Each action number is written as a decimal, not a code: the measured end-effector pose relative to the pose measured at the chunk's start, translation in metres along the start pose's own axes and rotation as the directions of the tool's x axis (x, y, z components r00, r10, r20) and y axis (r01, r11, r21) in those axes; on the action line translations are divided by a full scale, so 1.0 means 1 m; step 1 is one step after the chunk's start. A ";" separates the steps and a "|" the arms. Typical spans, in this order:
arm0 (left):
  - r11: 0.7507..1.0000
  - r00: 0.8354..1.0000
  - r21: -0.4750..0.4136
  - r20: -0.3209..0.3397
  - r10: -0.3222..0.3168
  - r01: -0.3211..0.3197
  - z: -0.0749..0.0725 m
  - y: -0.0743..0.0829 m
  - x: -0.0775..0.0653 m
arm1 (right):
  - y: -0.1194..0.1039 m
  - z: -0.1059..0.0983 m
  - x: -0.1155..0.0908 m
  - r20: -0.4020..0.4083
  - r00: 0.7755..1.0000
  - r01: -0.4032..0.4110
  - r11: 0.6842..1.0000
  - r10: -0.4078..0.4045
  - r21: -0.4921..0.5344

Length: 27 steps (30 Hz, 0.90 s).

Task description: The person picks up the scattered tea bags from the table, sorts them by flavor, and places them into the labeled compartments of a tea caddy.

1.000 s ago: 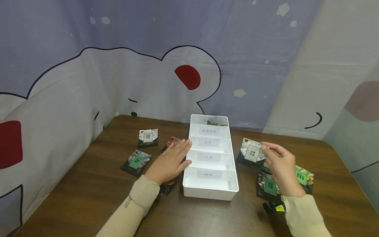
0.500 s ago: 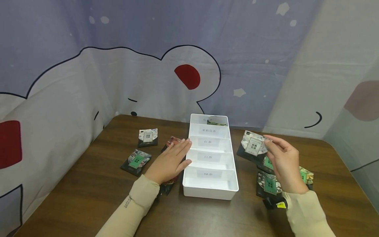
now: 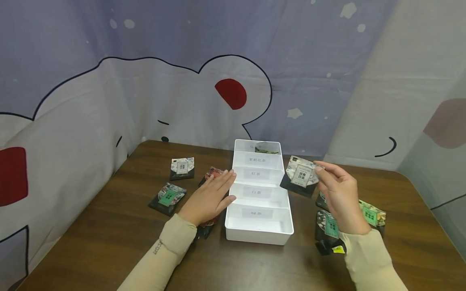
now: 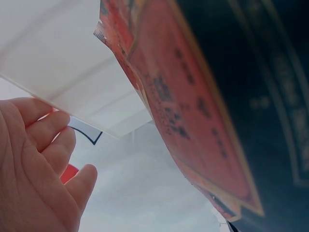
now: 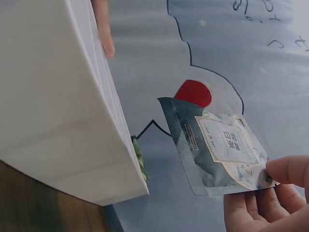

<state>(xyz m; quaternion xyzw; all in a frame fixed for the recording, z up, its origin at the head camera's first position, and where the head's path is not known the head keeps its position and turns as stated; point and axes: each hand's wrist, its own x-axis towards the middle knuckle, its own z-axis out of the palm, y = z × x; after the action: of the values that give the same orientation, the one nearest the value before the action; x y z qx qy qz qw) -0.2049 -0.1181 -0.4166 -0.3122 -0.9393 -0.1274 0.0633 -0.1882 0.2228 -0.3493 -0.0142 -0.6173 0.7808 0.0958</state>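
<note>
My right hand [image 3: 340,194] pinches a tea sachet [image 3: 299,176] by its right corner, thumb on the front face. The sachet has a white label and a dark lower part, and it hangs above the table beside the box's right wall. A long white divided box [image 3: 259,238] with labelled compartments stands between the hands. My left hand [image 3: 209,198] lies with straight fingers against the box's left wall. In the left wrist view a red-labelled sachet [image 4: 188,106] looms close to the camera. A green packet [image 3: 267,151] sits in the farthest compartment.
Left of the box lie a white-label sachet [image 3: 182,168], a green-label sachet [image 3: 168,199] and red-patterned sachets [image 3: 213,173] partly under the left hand. Several green-label sachets [image 3: 329,226] lie under the right forearm, with a black item with yellow tag [image 3: 337,249]. A patterned curtain [image 3: 204,97] hangs behind.
The right hand has lifted the white-label sachet, then brought it left toward the box. The left hand has stayed against the box.
</note>
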 end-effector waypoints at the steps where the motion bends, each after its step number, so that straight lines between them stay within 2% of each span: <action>1: 1.000 1.000 -0.001 0.000 -0.001 0.001 0.000 0.000 0.000 | 0.001 0.002 0.000 0.007 1.000 0.006 1.000 -0.006 0.009; 6: 1.000 1.000 0.004 0.001 -0.004 0.004 -0.001 0.000 0.000 | 0.006 0.013 0.001 0.038 0.999 0.027 0.999 -0.029 0.047; 9: 1.000 1.000 0.010 0.000 -0.002 0.002 -0.001 0.001 0.000 | 0.011 0.019 0.001 0.041 0.999 0.033 0.999 -0.035 0.034; 19: 1.000 1.000 0.027 0.002 0.001 -0.001 0.001 0.001 0.000 | 0.031 0.030 0.002 0.106 0.994 -0.002 0.999 -0.002 0.037; 24: 1.000 1.000 0.021 -0.003 0.002 -0.002 0.001 0.001 0.000 | 0.039 0.035 0.005 0.126 0.992 0.002 1.000 -0.003 0.005; 27: 1.000 1.000 0.018 -0.012 0.008 -0.008 0.001 0.001 0.000 | 0.042 0.038 0.006 0.138 0.990 0.008 0.997 0.002 -0.073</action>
<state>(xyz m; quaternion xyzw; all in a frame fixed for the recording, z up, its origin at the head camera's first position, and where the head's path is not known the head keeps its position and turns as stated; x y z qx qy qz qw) -0.2046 -0.1174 -0.4177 -0.3147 -0.9388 -0.1205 0.0721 -0.2050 0.1784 -0.3803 0.0373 -0.6505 0.7567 0.0534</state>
